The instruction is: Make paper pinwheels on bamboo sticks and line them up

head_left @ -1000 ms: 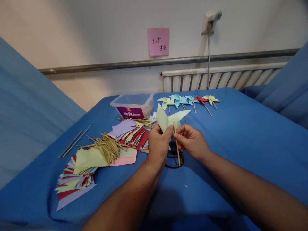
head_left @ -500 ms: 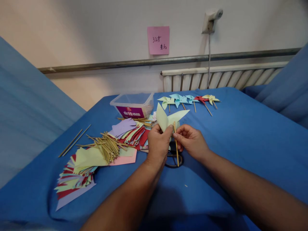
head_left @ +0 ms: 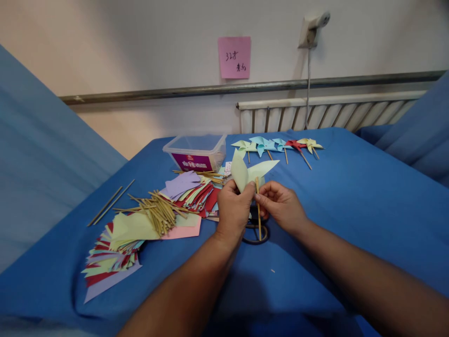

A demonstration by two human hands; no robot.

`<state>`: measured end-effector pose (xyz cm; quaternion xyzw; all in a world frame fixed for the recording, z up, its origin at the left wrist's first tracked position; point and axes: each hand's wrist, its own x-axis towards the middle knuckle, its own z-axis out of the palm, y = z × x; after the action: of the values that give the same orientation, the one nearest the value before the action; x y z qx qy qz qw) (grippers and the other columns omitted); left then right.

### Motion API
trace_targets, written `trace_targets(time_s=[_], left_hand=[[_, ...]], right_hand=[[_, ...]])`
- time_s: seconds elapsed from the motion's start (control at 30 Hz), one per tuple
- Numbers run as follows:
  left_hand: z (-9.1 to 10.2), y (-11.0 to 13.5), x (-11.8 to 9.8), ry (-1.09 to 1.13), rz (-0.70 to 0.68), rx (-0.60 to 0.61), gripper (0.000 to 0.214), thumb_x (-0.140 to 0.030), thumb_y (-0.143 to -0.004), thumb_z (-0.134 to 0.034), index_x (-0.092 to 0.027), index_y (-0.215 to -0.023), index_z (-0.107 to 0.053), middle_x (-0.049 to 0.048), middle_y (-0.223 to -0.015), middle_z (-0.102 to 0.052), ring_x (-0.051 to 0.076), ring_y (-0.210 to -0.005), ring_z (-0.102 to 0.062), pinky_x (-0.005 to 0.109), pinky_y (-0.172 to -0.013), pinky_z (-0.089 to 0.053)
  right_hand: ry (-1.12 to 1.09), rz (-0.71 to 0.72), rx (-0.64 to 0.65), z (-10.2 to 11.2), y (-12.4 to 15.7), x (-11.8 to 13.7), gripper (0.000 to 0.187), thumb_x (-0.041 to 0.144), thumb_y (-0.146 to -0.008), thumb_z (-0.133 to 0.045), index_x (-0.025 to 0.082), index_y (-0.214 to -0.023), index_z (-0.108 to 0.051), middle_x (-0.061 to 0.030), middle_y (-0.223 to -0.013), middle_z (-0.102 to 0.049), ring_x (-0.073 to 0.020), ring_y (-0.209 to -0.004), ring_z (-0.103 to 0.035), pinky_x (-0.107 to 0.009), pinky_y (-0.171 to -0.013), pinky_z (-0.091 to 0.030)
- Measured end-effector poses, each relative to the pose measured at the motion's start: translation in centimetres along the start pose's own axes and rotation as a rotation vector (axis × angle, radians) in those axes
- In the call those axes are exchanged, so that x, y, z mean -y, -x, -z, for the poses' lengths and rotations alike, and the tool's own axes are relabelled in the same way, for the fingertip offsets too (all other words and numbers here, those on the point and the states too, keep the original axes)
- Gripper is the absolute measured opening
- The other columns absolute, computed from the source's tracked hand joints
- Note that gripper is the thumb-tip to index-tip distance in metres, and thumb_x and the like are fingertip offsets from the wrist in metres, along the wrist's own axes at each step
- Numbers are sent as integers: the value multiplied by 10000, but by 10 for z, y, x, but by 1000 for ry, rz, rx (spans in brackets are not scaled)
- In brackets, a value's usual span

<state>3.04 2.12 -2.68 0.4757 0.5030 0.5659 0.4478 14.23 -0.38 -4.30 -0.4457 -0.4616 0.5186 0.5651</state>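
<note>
Left hand (head_left: 233,206) pinches light green paper pinwheel (head_left: 240,173); right hand (head_left: 280,202) pinches stick (head_left: 259,222) against it, above scissors handles (head_left: 251,242). Blue-covered table (head_left: 351,201): paper strips (head_left: 112,257), stick pile (head_left: 159,213) at left; plastic tub (head_left: 192,162), five pinwheels (head_left: 264,146) at back. Wall (head_left: 168,42) behind: pink note (head_left: 235,57), pipe (head_left: 175,92), radiator (head_left: 351,99). Blue curtains (head_left: 42,140) on both sides.

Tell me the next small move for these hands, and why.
Probably press the stick against the pale green paper: the right hand pinches the stick, whose top overlaps the paper in this view, and the left hand holds the paper.
</note>
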Motion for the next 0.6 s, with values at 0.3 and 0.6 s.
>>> trace_targets(time_s=[0.3,0.6], left_hand=[[0,-1,2,-28,-12,4,236,-349,-656,-732,-142,-762,-688,23,-698,-671,147,-615,-572,240,-555,-423],[2,0,-1,-128,-70,2,189,-331,-680,-717,-155,-744,-691,4,-659,-648,145,-601,-550,241,-553,-397]], right_hand=[[29,3,-9,-1,0,-2,355,460,-673,-777,210,-713,-530,70,-482,-538,-90,-396,-498,-196,-376,-410],[58,-1,-3,-1,0,1,336,444,-681,-766,216,-692,-518,74,-463,-521,-98,-389,-498,-207,-374,-406]])
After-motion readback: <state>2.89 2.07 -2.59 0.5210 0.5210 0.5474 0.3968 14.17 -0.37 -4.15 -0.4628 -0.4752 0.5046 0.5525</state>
